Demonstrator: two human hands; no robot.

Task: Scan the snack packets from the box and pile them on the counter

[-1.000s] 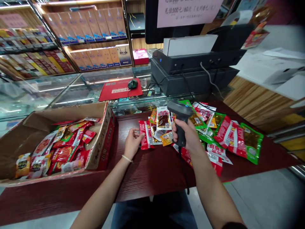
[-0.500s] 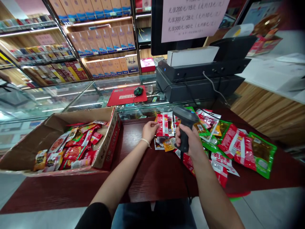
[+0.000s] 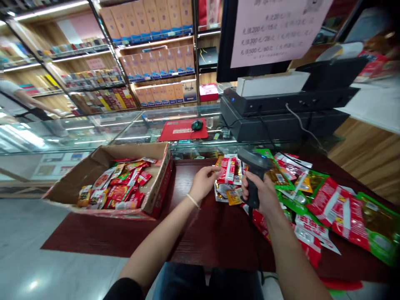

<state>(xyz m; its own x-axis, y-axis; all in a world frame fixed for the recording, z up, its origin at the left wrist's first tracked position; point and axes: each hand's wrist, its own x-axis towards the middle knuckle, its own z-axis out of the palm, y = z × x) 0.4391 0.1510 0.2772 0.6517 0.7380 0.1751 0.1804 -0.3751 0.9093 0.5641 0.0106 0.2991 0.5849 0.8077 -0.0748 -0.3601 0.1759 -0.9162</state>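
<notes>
My right hand (image 3: 261,189) is wrapped round the handle of a black barcode scanner (image 3: 254,160), whose head points left over the packets. My left hand (image 3: 204,183), with a pale band at its wrist, has fingertips pinched at the left edge of a red snack packet (image 3: 227,170). Under that packet lie a silvery packet (image 3: 222,191) and a small orange packet (image 3: 234,197). To the right of the scanner, red packets (image 3: 331,204) and green-edged packets (image 3: 383,229) spread in a loose heap on the dark red table (image 3: 200,237).
An open cardboard box (image 3: 161,183) with several snack packets stands on the left. Behind are a glass counter (image 3: 131,129), a red mat (image 3: 175,130) with a mouse (image 3: 196,125), and a black cash drawer (image 3: 281,125). A person (image 3: 18,100) stands at far left.
My view has swung left, so the table and box sit farther right in the picture and a person shows at the left. Both hands keep much the same places by the red packet and scanner.
</notes>
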